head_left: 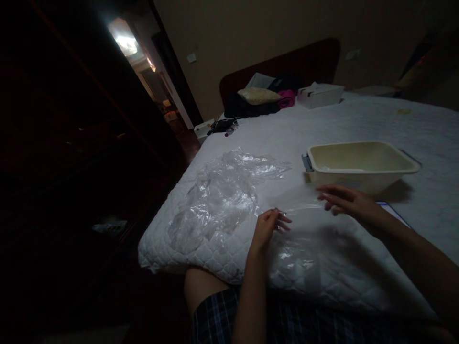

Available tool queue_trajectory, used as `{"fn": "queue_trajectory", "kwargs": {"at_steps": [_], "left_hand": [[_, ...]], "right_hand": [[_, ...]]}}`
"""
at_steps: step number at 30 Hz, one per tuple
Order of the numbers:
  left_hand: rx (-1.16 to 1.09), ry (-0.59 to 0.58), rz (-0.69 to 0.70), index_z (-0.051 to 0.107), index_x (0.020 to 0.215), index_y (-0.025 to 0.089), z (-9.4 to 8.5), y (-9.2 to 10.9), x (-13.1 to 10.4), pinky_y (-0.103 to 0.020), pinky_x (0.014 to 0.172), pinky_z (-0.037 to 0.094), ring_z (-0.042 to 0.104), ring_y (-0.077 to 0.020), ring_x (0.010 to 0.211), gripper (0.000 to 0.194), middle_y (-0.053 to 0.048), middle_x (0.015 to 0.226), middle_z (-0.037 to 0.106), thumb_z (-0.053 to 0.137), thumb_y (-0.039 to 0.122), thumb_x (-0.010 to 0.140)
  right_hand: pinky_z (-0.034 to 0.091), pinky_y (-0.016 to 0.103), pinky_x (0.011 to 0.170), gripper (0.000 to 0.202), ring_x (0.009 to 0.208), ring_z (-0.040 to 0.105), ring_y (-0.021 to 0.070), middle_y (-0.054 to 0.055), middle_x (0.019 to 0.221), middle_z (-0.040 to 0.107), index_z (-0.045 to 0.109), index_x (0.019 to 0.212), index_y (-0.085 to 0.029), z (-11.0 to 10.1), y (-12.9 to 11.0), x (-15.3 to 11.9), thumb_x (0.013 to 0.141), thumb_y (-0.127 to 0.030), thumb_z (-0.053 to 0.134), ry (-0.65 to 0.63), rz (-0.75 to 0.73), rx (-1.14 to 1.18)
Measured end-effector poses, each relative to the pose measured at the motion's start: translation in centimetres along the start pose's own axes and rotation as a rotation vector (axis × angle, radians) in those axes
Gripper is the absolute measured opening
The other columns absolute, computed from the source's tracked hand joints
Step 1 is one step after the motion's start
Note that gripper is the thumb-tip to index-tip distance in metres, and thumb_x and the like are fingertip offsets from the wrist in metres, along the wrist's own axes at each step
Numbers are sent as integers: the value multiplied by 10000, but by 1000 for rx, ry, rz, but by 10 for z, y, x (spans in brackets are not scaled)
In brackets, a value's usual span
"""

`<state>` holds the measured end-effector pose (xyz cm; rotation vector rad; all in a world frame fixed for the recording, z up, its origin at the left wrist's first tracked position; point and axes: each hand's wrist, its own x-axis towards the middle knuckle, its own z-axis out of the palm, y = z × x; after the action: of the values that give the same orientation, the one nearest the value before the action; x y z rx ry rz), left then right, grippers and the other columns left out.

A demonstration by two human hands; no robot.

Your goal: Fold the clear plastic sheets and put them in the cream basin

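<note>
My left hand (268, 229) pinches the edge of a clear plastic bag (296, 260) between thumb and forefinger, its other fingers loosely bent. The bag hangs down over the front of the bed. Film from it stretches right to my right hand (342, 200), whose fingers and thumb close on the upper edge. Exactly where those fingertips grip is hard to see in the dim light. Left of my hands lies a crumpled heap of clear plastic bags (222, 196). A cream plastic bin (362, 179) with a grey side latch stands just beyond my right hand.
The bed (272, 136) has a white quilted cover. Under my right forearm a lit-screen device (392, 212) shows partly. A white box (320, 97), a pink roll (286, 99) and a pale cushion (258, 96) sit near the headboard. Small dark items (222, 126) lie at the left edge.
</note>
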<state>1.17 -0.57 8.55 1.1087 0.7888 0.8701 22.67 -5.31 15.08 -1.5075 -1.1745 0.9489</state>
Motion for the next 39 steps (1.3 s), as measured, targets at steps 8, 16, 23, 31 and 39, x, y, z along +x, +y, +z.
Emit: {"fn": "queue_trajectory", "kwargs": {"at_steps": [8,16,23,31,39], "left_hand": [[64,32,-40,581,821,118,-1,4,-4,-231,452,403,586,-142,470,559,-75,682,653,464,657,729],[73,-14,-105,612,803,99,9,18,-17,-277,588,473,649,-195,626,592,-117,734,677,477,671,729],[-106,-189,-244,591,887,95,11,20,-7,-303,541,516,661,-211,587,509,-131,789,680,494,584,782],[-104,-50,-336,581,793,97,-5,-24,30,-291,477,511,595,-142,481,389,-103,769,661,484,471,836],[-142,34,-537,548,795,106,-13,-26,51,-297,529,512,610,-155,524,443,-71,659,610,410,523,853]], "right_hand": [[494,312,689,393,783,618,207,76,794,650,615,810,-178,0,26,11,714,-557,574,-14,-37,-144],[398,265,503,338,477,526,138,-8,561,543,506,766,-207,1,2,-5,864,-502,373,156,-247,-494],[368,245,479,390,459,507,126,-19,501,533,525,733,-198,-14,-8,7,830,-555,403,99,-184,-481],[328,215,348,445,360,432,94,-49,460,468,520,676,-175,0,82,60,700,-619,519,-40,-7,-150],[362,234,372,446,401,450,115,-47,540,504,536,1015,-174,11,123,84,737,-523,538,-1,-4,-158]]}}
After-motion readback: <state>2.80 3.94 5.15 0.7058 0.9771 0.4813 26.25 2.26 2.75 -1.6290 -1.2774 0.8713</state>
